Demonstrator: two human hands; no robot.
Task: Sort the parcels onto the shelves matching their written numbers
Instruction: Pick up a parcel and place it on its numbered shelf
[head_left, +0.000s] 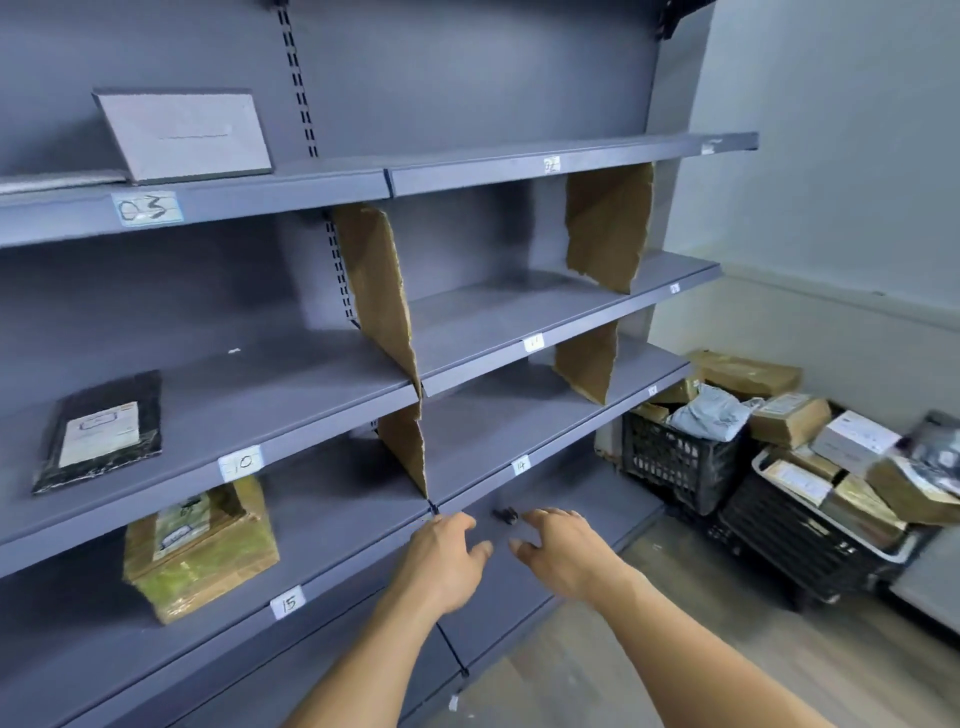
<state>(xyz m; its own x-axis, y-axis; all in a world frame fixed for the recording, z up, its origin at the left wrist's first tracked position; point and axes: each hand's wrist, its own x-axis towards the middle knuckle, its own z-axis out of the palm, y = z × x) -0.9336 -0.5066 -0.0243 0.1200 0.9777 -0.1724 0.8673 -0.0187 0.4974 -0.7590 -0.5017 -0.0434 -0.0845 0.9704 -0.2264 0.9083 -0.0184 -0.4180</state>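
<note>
- Left hand (447, 558) and right hand (558, 545) held out side by side over the lower shelf (613, 499), just below label 14 (520, 465), both empty
- Fingers (480, 551) of both hands loosely spread and relaxed, gripping nothing
- Small dark thing (505, 515) on the shelf between the hands, too blurred to name
- Unsorted parcels (789, 421) heaped in black crates (670, 462) on the floor at the right, well apart from the hands
- Already placed: grey envelope (182, 132) above label 03 (148, 209), flat black bag parcel (98, 431) above label 10 (240, 462), brown taped box (200, 545) above label 15 (288, 603)
- By the look, cardboard boxes stiff and probably not heavy, with glossy tape likely a little slippery
- Best to take a box by two opposite sides, with both hands
- Grey plastic mailer (711, 413) in the nearer crate probably soft and floppy
- Better to support it from below or pinch it at one edge, with the written number kept visible
</note>
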